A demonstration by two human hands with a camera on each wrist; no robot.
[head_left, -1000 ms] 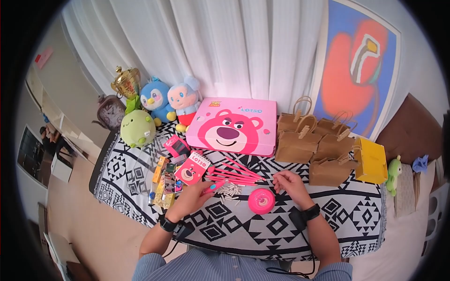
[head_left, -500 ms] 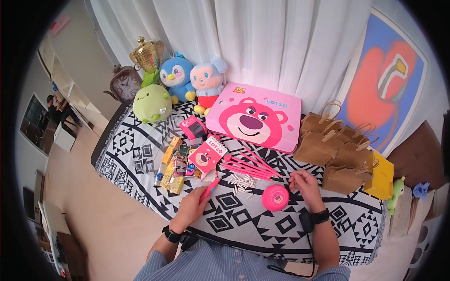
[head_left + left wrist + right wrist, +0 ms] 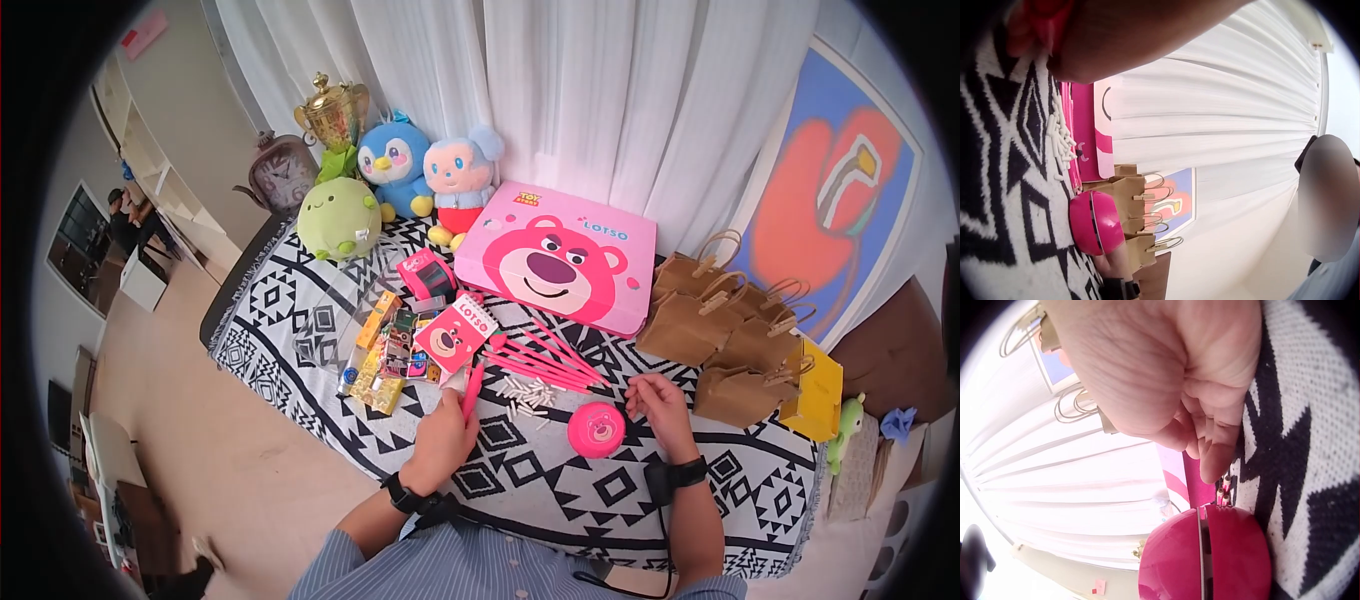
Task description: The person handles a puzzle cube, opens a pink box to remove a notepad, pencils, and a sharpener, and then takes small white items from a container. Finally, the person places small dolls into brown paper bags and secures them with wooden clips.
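Note:
My left hand grips a slim pink object, upright beside the Lotso notepad; in the left wrist view the fingers are partly cut off around it. My right hand rests at the cloth with loosely curled fingers and nothing in them, just right of a round pink case. The right wrist view shows that hand close to the pink case. Between the hands lie small white sticks in a loose pile, with several pink pencils behind them.
Behind stands a pink Lotso box, with plush toys and a gold trophy at the back left. Brown paper bags and a yellow box are on the right. Small packets lie left of the notepad.
My left hand has turned the pink object from slanting to nearly upright, drawing slightly back from the white sticks. My right hand stays beside the round case. The head view has shifted.

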